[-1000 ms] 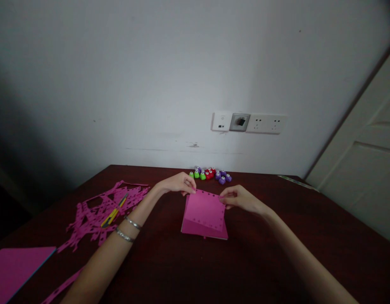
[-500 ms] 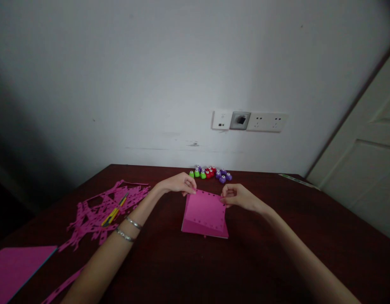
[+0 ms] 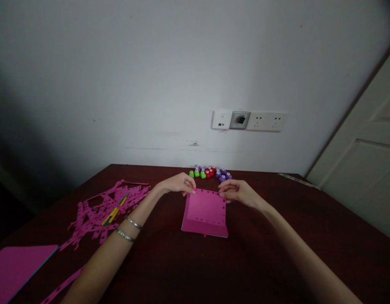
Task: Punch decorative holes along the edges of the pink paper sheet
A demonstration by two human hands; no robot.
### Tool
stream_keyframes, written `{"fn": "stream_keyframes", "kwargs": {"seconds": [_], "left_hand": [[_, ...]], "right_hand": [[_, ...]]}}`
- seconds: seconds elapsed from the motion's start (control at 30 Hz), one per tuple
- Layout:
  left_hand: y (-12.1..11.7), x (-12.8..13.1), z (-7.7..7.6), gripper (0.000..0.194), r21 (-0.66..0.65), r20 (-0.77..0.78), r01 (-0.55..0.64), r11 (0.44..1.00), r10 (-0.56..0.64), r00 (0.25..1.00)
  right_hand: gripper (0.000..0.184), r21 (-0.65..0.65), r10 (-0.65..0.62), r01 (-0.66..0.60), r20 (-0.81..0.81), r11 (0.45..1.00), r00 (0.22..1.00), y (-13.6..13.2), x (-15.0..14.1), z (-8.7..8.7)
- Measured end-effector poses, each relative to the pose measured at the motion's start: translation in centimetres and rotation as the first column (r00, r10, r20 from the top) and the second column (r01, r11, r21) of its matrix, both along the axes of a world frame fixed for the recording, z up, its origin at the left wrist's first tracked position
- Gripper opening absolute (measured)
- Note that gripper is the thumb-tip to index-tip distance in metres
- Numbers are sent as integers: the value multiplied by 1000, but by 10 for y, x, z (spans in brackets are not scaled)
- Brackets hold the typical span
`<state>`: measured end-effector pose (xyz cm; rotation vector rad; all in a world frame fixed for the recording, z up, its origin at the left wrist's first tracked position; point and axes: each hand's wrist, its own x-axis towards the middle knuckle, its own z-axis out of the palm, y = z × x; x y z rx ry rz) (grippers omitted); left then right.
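Note:
A square pink sheet of paper with small holes punched along its edges is held by its far corners. My left hand pinches the far left corner, fingers closed. At the far right corner my right hand grips the same sheet between thumb and fingers. Beneath it lies a darker pink stack of paper, whose near edge sticks out toward me. The rest of that stack is hidden by the punched sheet.
Pink punched strips lie heaped at left, with a yellow utility knife on top. A large pink sheet is at near left. Several small green, red and purple craft punches stand by the wall. Sockets are above.
The punched sheet has shifted slightly up and left and now lines up straighter with the stack beneath. My right hand has moved a little up and left; the left has hardly moved.

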<state>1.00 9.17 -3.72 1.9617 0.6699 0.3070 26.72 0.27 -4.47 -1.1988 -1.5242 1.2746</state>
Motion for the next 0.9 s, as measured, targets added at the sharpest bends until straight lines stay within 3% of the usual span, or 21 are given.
{"fn": "stream_keyframes", "kwargs": {"seconds": [0.5, 0.73, 0.9], "left_hand": [[-2, 1, 4, 25, 4, 5, 19, 1000, -19, 1000], [-2, 0, 6, 24, 12, 9, 20, 1000, -20, 1000], [-2, 0, 6, 24, 5, 10, 22, 1000, -22, 1000]], "right_hand": [[32, -22, 42, -41, 73, 999, 996, 1, 6, -3], [41, -209, 246, -248, -33, 946, 969, -6, 9, -3], [41, -235, 240, -238, -18, 943, 971, -5, 13, -6]]}}
